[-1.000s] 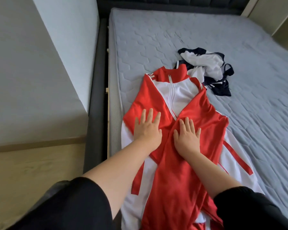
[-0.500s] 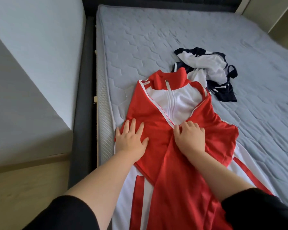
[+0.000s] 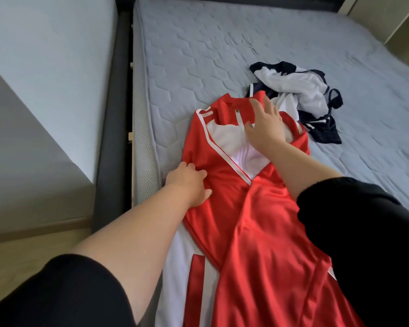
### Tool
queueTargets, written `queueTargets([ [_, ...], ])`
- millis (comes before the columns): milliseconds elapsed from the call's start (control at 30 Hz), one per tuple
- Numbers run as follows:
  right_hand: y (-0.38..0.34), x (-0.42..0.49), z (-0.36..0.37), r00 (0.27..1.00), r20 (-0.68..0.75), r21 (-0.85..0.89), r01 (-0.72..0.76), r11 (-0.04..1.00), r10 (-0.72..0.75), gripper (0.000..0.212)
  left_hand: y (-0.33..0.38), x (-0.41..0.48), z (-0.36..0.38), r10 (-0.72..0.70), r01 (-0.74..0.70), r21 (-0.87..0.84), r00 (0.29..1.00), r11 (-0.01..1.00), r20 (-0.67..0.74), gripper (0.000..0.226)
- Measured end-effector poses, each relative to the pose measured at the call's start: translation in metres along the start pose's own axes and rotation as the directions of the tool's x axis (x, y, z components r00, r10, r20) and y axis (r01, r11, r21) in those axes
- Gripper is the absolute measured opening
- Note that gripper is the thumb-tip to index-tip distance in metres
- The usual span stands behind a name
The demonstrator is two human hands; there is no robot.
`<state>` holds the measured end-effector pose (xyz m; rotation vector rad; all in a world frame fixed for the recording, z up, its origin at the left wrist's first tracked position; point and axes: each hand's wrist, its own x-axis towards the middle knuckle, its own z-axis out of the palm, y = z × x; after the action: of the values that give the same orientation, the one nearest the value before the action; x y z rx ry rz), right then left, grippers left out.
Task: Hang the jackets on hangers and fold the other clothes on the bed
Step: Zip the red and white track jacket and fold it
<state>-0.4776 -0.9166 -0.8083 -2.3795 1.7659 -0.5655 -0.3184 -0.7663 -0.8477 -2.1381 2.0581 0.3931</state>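
Both hands, left (image 3: 189, 185) and right (image 3: 266, 128), press flat, fingers spread, on the red jacket (image 3: 257, 220).

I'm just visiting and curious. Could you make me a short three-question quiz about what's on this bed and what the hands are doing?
1. True or false: the red and white jacket is already on a hanger.
2. Which hand lies on the jacket's white chest panel by the zip? A) left hand B) right hand C) neither
3. Fill in: the crumpled navy and white garment lies on the grey ____, beyond the jacket's collar.

Key:
1. False; it lies flat, and no hanger is in view.
2. B; the left hand rests at the jacket's edge.
3. Mattress.
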Motion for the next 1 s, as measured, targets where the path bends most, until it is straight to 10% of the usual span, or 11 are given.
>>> queueTargets([
  [233,-0.043,0.036,0.022,0.961,0.245,-0.054,0.148,0.987,-0.131,0.069,-0.003,0.0,0.0,0.035,-0.035,-0.036,0.999,0.999,0.0,0.06],
  [533,-0.06,0.055,0.031,0.968,0.251,0.004,-0.034,0.999,0.032,0.06,-0.007,-0.002,0.007,0.037,-0.038,-0.108,0.999,0.993,-0.007,0.058],
  [833,-0.062,0.016,-0.01,0.981,-0.117,-0.18,0.133,0.975,-0.155,0.026,-0.006,-0.024,0.027,0.04,-0.045,-0.106,0.998,0.993,-0.048,0.06],
  [1000,-0.062,-0.063,-0.044,0.804,-0.276,-0.061,0.532,0.844,-0.527,0.018,0.004,-0.047,0.019,-0.025,0.019,-0.579,1.0,0.815,-0.003,0.054],
])
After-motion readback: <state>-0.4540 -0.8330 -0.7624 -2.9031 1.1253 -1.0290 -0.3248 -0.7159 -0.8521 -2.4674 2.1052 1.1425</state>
